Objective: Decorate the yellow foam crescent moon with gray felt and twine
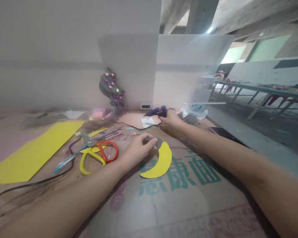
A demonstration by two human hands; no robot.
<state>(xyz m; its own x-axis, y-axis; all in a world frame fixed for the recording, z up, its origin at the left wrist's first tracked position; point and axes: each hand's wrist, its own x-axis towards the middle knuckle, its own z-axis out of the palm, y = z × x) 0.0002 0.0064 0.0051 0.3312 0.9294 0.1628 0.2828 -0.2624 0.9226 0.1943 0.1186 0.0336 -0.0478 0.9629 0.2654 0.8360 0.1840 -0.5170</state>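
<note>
My left hand (pixel 138 148) is closed on the upper end of a yellow crescent cutout (pixel 166 160), where a grey strip (pixel 159 142) covers the tip. The crescent's yellow part curves down over the printed board beneath. Farther off, my right hand (pixel 171 119) grips a dark blue glue gun (pixel 156 112), its nozzle pointing left above a small white square (pixel 148 123). A black cord (pixel 129 125) runs along the tabletop near it. Left of my left hand lie scissors (pixel 99 148) with one red and one yellow handle loop.
A yellow sheet (pixel 39 148) lies at the left, with pens (pixel 67 162) beside the scissors. Against the wall stands a grey crescent ornament (pixel 110 86) with coloured balls, near a small white device (pixel 146 105). Grey yarn (pixel 190 119) sits behind my right wrist; a dark flat object (pixel 227 136) lies at the right edge.
</note>
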